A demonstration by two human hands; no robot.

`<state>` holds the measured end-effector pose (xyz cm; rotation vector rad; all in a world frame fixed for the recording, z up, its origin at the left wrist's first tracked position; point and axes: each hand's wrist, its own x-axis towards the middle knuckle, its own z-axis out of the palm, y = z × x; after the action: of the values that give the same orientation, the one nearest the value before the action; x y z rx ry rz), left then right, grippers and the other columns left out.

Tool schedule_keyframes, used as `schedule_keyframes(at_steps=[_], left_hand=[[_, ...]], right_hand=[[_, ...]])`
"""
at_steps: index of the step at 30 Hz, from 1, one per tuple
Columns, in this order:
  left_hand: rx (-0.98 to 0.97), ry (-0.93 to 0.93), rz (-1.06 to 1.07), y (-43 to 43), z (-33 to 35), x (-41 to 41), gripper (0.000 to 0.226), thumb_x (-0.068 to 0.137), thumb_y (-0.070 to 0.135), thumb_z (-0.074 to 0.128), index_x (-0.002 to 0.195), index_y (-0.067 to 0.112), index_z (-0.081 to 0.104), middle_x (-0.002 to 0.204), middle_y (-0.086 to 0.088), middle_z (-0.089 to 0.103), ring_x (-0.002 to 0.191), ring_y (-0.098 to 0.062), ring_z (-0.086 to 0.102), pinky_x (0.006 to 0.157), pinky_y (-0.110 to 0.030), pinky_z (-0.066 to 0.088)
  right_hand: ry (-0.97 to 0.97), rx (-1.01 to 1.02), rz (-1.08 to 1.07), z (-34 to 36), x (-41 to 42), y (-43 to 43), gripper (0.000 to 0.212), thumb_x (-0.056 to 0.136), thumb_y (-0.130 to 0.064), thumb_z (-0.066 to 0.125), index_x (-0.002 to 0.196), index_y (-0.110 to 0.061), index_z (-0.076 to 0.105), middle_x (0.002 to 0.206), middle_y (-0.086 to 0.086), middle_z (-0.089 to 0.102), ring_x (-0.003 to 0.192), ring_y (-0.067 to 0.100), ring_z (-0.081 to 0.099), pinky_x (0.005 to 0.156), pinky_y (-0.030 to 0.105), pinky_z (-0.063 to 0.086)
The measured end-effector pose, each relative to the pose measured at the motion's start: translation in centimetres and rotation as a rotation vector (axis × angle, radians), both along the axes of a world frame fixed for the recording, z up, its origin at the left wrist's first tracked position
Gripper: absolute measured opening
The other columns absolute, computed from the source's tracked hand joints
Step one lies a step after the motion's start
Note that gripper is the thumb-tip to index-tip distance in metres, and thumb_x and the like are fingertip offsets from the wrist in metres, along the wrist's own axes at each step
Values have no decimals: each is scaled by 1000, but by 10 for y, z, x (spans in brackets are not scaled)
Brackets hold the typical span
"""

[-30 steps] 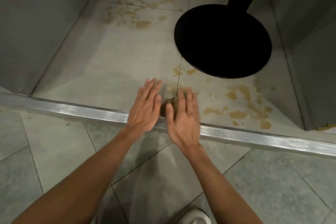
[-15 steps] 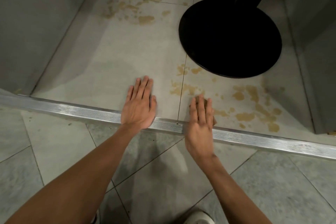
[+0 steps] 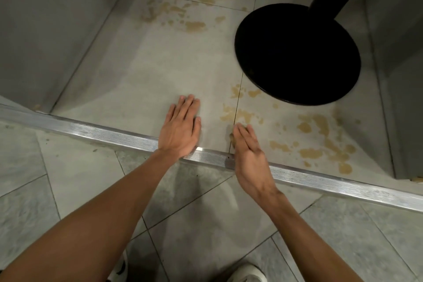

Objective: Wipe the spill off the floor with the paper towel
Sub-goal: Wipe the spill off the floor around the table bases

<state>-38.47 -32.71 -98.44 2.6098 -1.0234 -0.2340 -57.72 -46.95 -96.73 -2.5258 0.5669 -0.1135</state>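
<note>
Since half a second back, right hand (image 3: pixel 248 155) has slid left toward the tile seam and turned more on edge, fingers straight and pressed together; left hand (image 3: pixel 180 128) has barely shifted, palm down, fingers extended side by side, heel over the metal threshold strip (image 3: pixel 91 129). Floor (image 3: pixel 142 71) of pale tile fills most of the view, stepping across that strip to marbled tile nearest the person. Black round pedestal base (image 3: pixel 295 55) sits upper right, its edge just beside some of the mess. Spill (image 3: pixel 320 135): tan-brown blotches right of the right hand, a smaller patch along the seam at its fingertips, another scatter far off at upper left. Paper towel: not clearly visible; a small brownish bit shows at the right hand's fingertips, cannot tell if it is towel. Judgement: right hand works as a blade to scrape or push near the seam while the left braces body weight. Most blotches look untouched.
</note>
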Motion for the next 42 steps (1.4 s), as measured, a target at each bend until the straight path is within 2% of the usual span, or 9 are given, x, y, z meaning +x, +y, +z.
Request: schedule_keyframes(at_steps=[3,7,9,13,18,26,30,37,42], left_hand=[[-39,-20,23,-7,5,13,61,114,36,28,172,17,29,182,-1,21,171,-22,9,139,-47,9],[26,-23,28,-9,-2,27,61,117,34,29,175,20,20,184,2,10,171,-20,2,139,-45,6],[56,-61,17,-9,-9,29,61,117,37,23,176,22,15,185,3,6,171,-19,-1,139,-43,4],[26,-105,28,-10,-17,30,62,116,38,23,175,21,19,184,1,11,171,-21,5,139,-46,8],[21,-164,35,-11,-21,32,61,117,37,27,175,21,18,184,1,12,171,-20,5,138,-48,14],[22,-168,56,-12,-16,30,62,117,37,28,176,22,16,184,1,12,171,-18,5,138,-47,13],[31,-165,59,-14,-16,30,62,118,38,29,176,25,12,184,3,9,171,-16,2,139,-46,11],[12,-172,49,-12,-17,31,63,116,38,29,176,25,15,184,4,12,171,-17,5,139,-46,12],[35,-134,42,-14,-11,29,63,115,36,30,176,22,16,184,1,12,171,-21,6,139,-47,11]], right_hand=[[-122,-76,23,6,28,15,71,107,6,49,172,-7,24,181,9,20,170,27,2,138,49,17],[58,-191,187,-10,58,43,66,120,-41,25,174,-10,6,182,16,-5,169,33,-13,138,55,7],[58,-246,167,-18,80,34,66,119,-46,20,175,-14,6,183,14,-4,169,34,-13,138,54,7],[73,-240,139,-20,132,-5,61,120,-39,25,176,-23,6,184,1,-4,169,29,-11,137,51,4],[-6,-88,66,-20,106,3,84,99,3,35,173,-8,-4,183,13,-9,169,31,-15,136,56,12],[27,-199,161,-25,129,-11,65,109,-11,36,171,2,19,181,20,13,170,36,4,135,57,17],[98,-108,135,-13,183,-35,88,92,-39,12,173,-3,13,183,14,6,170,35,-4,137,55,4],[21,-175,149,-17,77,-4,83,96,0,35,174,-10,10,184,4,4,170,31,-6,136,59,15],[47,-174,160,-10,104,-23,76,104,-6,45,174,-13,17,183,1,14,170,29,-2,137,52,9]])
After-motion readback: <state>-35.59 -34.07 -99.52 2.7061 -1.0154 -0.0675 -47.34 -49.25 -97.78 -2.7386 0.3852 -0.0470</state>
